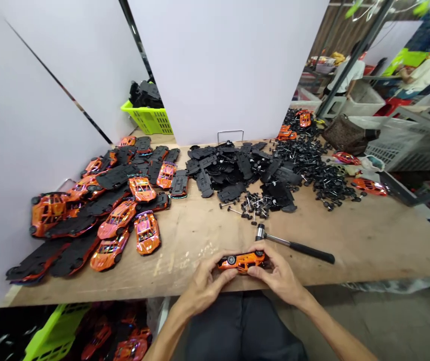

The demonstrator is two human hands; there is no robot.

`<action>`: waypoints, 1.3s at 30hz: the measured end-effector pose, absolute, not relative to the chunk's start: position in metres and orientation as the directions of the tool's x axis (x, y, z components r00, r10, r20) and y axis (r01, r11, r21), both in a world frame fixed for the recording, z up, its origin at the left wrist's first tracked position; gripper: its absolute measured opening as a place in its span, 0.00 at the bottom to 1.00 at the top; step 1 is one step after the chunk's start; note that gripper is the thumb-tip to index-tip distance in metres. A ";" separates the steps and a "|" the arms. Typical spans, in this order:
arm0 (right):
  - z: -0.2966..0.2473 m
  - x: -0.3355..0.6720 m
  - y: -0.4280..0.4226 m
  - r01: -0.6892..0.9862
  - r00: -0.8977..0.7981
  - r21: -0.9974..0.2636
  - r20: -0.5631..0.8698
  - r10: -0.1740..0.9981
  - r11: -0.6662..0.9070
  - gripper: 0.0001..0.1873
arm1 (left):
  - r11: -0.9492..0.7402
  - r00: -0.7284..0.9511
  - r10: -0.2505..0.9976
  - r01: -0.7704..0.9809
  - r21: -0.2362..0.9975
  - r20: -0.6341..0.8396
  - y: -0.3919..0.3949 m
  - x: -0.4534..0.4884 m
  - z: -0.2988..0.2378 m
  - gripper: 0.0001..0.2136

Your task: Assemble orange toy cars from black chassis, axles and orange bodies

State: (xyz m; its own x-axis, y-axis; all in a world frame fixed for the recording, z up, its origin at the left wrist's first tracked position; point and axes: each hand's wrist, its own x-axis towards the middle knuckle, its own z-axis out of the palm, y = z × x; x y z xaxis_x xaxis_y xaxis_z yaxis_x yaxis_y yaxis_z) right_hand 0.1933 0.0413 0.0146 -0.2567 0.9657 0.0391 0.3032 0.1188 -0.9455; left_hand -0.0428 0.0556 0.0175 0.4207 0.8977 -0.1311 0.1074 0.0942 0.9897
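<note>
An orange toy car (243, 261) lies upside down at the table's front edge, its wheels upward. My left hand (209, 278) grips its left end between thumb and fingers. Around the right end, my right hand (275, 273) is closed in the same way. Just behind the car rests a hammer (293, 244) with a metal head and black handle. Beyond it lie a small heap of wheel axles (256, 205) and a pile of black car bases (226, 168).
Orange toy cars (147, 233) and upturned ones are stacked at the left. More axles (312, 165) spread at the right, near a brown bag (344, 133). A lime basket (149, 119) stands behind, another (58, 331) below the wooden table (184, 235). White panels rise at the back; people are at the far right.
</note>
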 end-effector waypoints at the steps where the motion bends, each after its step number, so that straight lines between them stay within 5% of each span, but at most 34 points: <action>1: 0.013 0.192 0.040 0.281 -0.253 -0.952 0.048 0.966 0.121 0.15 | 0.037 0.404 0.909 0.167 0.985 -0.102 0.056 -0.039 0.017 0.15; 6: 0.013 0.190 0.043 0.199 -0.285 -0.979 -0.009 0.958 0.050 0.15 | -0.171 0.290 0.953 0.284 0.944 0.085 0.049 -0.028 0.004 0.09; 13: 0.009 0.179 0.038 0.204 -0.138 -0.975 0.061 0.989 0.088 0.08 | -0.359 0.455 0.875 0.382 0.852 0.165 0.055 -0.039 0.006 0.10; 19: 0.002 0.183 0.037 0.186 -0.134 -0.975 0.102 0.986 0.126 0.11 | -0.509 0.531 0.833 0.626 0.591 0.156 0.064 -0.016 0.018 0.10; 25: -0.004 0.188 0.035 0.221 -0.052 -0.970 0.092 0.994 0.101 0.15 | -0.360 0.318 0.924 0.536 0.764 0.213 0.052 -0.004 0.013 0.10; 30: -0.001 0.183 0.027 0.305 0.047 -0.938 0.186 0.981 0.163 0.13 | -0.397 0.339 0.911 0.567 0.721 0.235 0.050 -0.009 0.016 0.10; 33: 0.003 0.189 0.026 0.272 0.048 -0.943 0.212 0.976 0.191 0.20 | -0.277 0.246 0.952 0.446 0.851 0.181 0.049 -0.005 0.024 0.11; 36: 0.003 0.191 0.024 0.210 0.070 -0.956 0.225 0.972 0.206 0.38 | -0.002 0.075 0.997 0.095 0.995 -0.005 0.048 0.012 0.031 0.19; 39: -0.002 0.185 0.024 0.189 0.076 -0.964 0.207 0.975 0.189 0.32 | 0.197 0.068 0.980 -0.339 0.920 -0.185 0.048 0.029 0.032 0.26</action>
State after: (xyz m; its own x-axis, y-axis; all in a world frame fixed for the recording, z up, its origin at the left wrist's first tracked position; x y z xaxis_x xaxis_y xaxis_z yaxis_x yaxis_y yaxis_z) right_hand 0.1852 0.0238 -0.0024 0.0760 0.9755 0.2066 0.1888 0.1893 -0.9636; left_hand 0.0286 0.0478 0.0316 0.0677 0.9805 -0.1847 -0.3392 0.1967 0.9199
